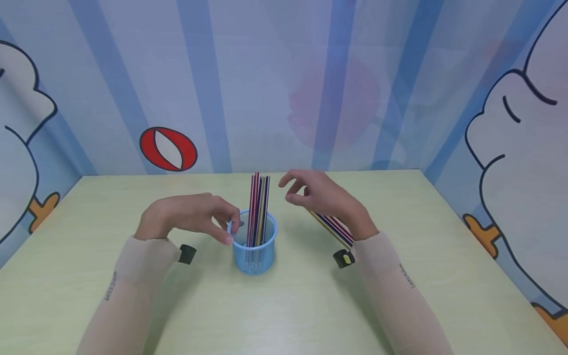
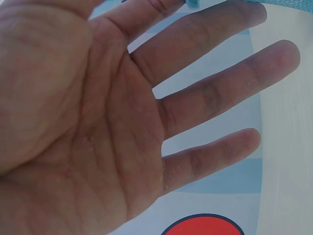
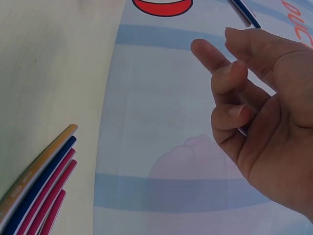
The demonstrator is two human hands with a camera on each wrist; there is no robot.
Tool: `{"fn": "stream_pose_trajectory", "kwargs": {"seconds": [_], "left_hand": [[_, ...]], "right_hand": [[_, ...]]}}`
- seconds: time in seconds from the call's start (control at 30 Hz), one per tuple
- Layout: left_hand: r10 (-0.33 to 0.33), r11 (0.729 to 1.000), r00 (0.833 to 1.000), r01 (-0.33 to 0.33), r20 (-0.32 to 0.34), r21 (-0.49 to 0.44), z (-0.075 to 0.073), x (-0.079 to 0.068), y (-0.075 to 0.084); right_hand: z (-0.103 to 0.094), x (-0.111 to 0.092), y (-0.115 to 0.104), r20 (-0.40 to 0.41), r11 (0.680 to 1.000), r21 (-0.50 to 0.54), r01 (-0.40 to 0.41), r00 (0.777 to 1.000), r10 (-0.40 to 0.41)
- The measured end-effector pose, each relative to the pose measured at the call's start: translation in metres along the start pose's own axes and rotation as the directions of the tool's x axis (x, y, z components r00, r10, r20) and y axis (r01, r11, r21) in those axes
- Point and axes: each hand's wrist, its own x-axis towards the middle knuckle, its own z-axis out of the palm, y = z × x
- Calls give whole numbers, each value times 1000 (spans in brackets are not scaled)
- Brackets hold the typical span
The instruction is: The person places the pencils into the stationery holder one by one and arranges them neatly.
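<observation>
A light-blue pen cup (image 1: 254, 259) stands upright on the table, holding several long, thin striped pencils (image 1: 259, 212) upright. My left hand (image 1: 191, 215) pinches the cup's left rim between thumb and index finger. In the left wrist view, the other fingers of my left hand (image 2: 132, 107) extend straight, while the thumb tip is out of view. My right hand (image 1: 321, 193) is in the air right of the cup, fingers loosely bent and holding nothing. Below it, several more pencils (image 1: 333, 227) lie on the table, partly hidden by the wrist; gold, blue and magenta pencils (image 3: 41, 178) show in the right wrist view.
The pale table (image 1: 284, 315) meets a blue-striped backdrop (image 1: 257, 88) at its far edge. A red and white oval (image 1: 168, 149) is printed on that backdrop. Printed white cartoon shapes flank the table on both sides.
</observation>
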Motion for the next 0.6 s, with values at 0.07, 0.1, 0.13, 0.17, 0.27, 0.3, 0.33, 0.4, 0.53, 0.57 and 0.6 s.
{"fn": "stream_pose_trajectory", "kwargs": {"seconds": [0.07, 0.1, 0.13, 0.17, 0.27, 0.3, 0.33, 0.4, 0.53, 0.57, 0.6], "left_hand": [[-2, 1000, 1000, 2, -2, 5, 0, 0, 0], [-5, 1000, 1000, 5, -3, 6, 0, 0, 0], [-4, 1000, 1000, 4, -3, 6, 1, 0, 0], [-5, 1000, 1000, 5, -4, 9, 1, 0, 0], [-5, 1000, 1000, 6, -5, 16, 1, -1, 1], [-6, 1000, 1000, 6, -6, 17, 1, -1, 1], [-7, 1000, 1000, 7, -6, 18, 1, -1, 1], [-7, 1000, 1000, 7, -6, 20, 1, 0, 1], [-5, 1000, 1000, 6, -9, 24, 1, 0, 1], [-5, 1000, 1000, 5, -10, 25, 1, 0, 1], [-5, 1000, 1000, 5, -11, 25, 1, 0, 0]], "right_hand": [[0, 0, 3, 7, 1000, -14, -13, 1000, 14], [0, 0, 4, 9, 999, -26, -18, 1000, 18], [0, 1, 5, 10, 999, -43, -19, 1000, 19], [0, 1, 7, 11, 998, -62, -18, 1000, 19], [0, 2, 10, 18, 993, -118, -13, 1000, 15], [0, 1, 11, 24, 991, -136, -13, 1000, 16], [0, 2, 12, 30, 988, -155, -14, 999, 19], [1, 1, 14, 46, 982, -188, -26, 998, 35], [2, 2, 19, 86, 970, -237, -54, 993, 76], [3, 2, 20, 98, 968, -243, -60, 991, 86], [3, 3, 22, 107, 966, -249, -66, 990, 95]]}}
